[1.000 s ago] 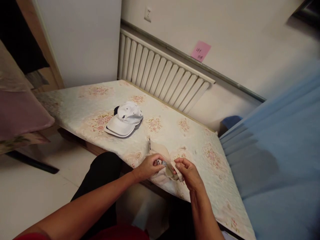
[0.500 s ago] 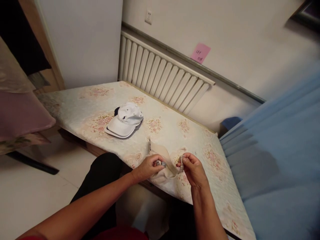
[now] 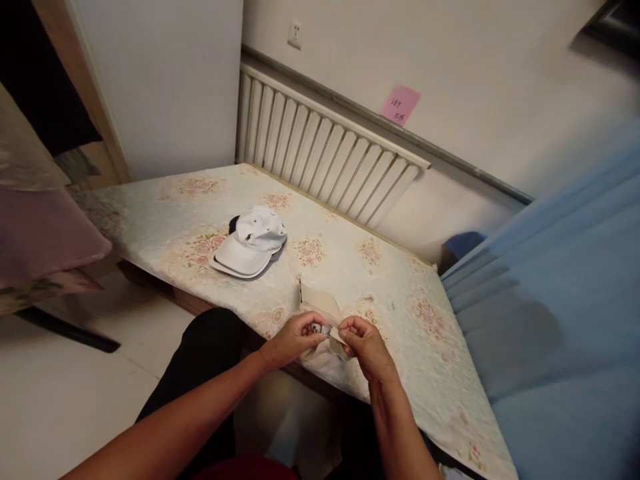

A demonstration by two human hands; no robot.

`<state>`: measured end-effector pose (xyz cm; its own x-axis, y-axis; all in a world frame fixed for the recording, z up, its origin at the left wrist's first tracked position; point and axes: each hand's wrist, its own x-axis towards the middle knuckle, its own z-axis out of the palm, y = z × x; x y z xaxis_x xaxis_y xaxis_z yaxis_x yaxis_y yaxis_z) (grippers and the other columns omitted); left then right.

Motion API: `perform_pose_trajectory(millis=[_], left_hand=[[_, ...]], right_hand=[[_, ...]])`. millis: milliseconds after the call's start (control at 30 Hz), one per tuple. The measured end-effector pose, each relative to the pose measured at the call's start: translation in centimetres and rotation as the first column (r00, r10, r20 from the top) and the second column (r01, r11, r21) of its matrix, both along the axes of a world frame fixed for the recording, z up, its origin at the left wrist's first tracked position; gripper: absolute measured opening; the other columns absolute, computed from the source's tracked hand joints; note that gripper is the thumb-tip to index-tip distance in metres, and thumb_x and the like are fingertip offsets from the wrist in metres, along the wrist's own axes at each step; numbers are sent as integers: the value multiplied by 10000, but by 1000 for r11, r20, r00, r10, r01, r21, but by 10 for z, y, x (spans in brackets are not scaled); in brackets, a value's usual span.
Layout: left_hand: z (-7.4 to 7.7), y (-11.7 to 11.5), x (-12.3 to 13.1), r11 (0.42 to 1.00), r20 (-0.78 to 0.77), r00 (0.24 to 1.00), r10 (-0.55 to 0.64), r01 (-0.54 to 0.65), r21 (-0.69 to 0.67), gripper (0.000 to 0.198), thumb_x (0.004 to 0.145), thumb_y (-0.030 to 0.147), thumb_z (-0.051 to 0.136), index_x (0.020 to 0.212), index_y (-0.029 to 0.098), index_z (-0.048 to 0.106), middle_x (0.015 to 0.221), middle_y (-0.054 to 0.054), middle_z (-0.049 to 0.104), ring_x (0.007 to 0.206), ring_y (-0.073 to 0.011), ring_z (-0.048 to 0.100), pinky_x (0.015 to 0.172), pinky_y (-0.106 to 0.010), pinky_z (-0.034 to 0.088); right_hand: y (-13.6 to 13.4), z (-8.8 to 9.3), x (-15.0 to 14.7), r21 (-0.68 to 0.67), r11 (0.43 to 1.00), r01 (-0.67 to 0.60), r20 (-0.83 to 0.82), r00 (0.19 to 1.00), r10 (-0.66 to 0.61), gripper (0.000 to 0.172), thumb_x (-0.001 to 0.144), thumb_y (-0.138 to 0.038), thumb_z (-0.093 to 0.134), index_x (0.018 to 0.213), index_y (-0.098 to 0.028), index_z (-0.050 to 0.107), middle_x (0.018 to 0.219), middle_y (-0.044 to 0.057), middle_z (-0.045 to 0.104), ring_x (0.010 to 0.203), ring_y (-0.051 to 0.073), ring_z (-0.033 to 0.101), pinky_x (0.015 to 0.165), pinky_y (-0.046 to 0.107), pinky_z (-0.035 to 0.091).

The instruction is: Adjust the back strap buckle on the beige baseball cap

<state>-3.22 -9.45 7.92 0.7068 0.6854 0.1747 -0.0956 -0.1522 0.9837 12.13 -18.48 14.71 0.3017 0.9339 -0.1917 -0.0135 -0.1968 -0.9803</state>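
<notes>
A beige cap (image 3: 320,301) lies near the front edge of the flower-patterned table cover, its back strap turned toward me. My left hand (image 3: 296,339) pinches a small metal buckle (image 3: 321,329) at the back of this cap. Close beside it, my right hand (image 3: 367,347) is closed on the free end of the beige strap (image 3: 339,335), with that end right at the buckle. Whether the strap passes through the buckle is too small to tell. Farther off to the left sits a stack of caps with a white cap (image 3: 257,233) on top and darker edges showing beneath.
The flowered cover (image 3: 340,257) spreads over a low surface along the wall. Behind it runs a white radiator (image 3: 320,140). A blue curtain (image 3: 560,300) hangs at the right, and pink cloth (image 3: 50,233) drapes at the left. My knee (image 3: 210,340) is by the front edge.
My right hand has moved left, bringing the strap end from a short distance away up to the buckle. My left hand stays in place on the buckle. The stacked caps have not moved.
</notes>
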Motion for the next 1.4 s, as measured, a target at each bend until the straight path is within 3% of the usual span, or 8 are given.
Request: perform_pose_trajectory(millis=[333, 1033, 1400], left_hand=[[3, -4, 1, 997, 60, 998, -12, 16, -75, 251, 728, 281, 617, 939, 148, 589, 725, 30, 507, 633, -88, 427, 593, -213, 346], [2, -6, 2, 991, 129, 990, -56, 71, -111, 251, 729, 277, 634, 936, 139, 593, 748, 15, 541, 646, -94, 457, 598, -214, 358], [4, -5, 1, 987, 138, 984, -111, 126, -103, 232, 749, 274, 630, 944, 151, 597, 753, 25, 546, 648, -89, 453, 599, -208, 357]], right_hand=[[-2, -7, 3, -12, 999, 31, 32, 999, -30, 204, 602, -328, 710, 684, -182, 594, 477, -60, 516, 404, 66, 387, 430, 197, 235], [1, -22, 10, 26, 995, -95, -60, 994, 96, 193, 660, -328, 694, 725, -171, 603, 462, -61, 506, 395, 58, 379, 426, 195, 240], [5, -13, 14, 14, 989, -144, -26, 989, 145, 165, 652, -297, 700, 692, -162, 616, 461, -59, 492, 409, 57, 374, 434, 200, 229]])
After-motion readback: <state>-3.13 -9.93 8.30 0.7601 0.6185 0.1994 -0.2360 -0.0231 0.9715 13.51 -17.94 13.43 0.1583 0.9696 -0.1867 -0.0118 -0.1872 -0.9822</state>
